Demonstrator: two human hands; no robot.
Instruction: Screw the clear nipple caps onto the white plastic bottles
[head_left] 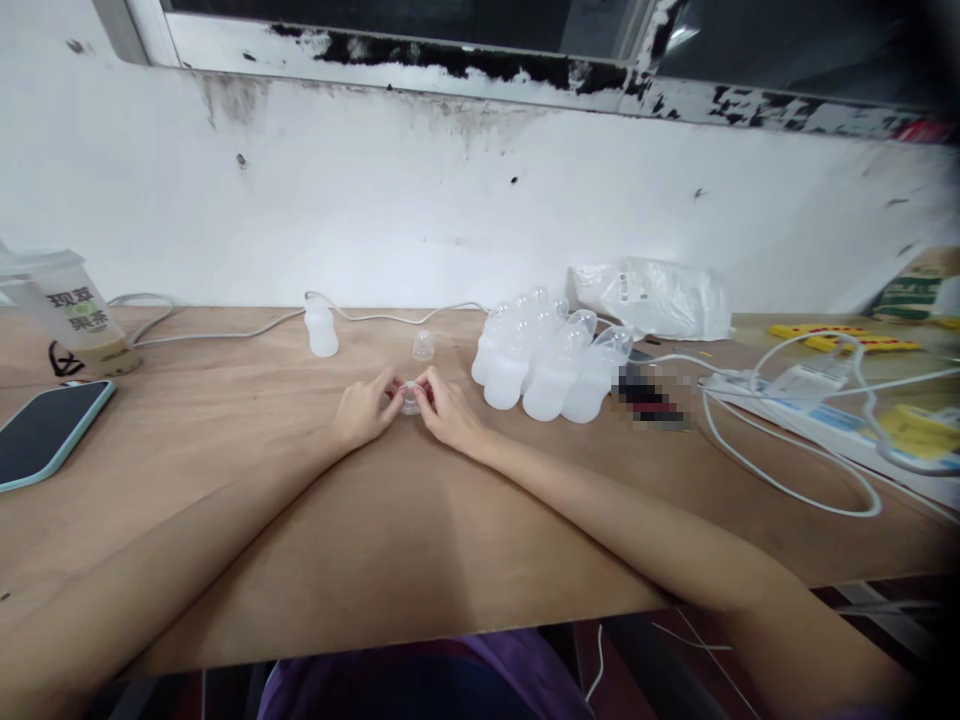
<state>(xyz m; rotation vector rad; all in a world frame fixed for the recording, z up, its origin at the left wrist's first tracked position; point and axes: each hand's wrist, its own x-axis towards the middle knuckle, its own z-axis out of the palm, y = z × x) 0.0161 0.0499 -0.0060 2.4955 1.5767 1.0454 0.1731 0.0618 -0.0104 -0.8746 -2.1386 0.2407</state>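
- At the middle of the brown wooden tabletop point(390, 550), the left hand point(366, 410) and right hand point(448, 410) are pinching a clear, round plastic piece point(410, 402) from opposite sides.
- Good handling is calling for even, light pressure.
- The piece is looking see-through and ringed; finer detail is blurring.

Bare left grip point(364, 410), bare right grip point(451, 412), purple clothing point(521, 662)
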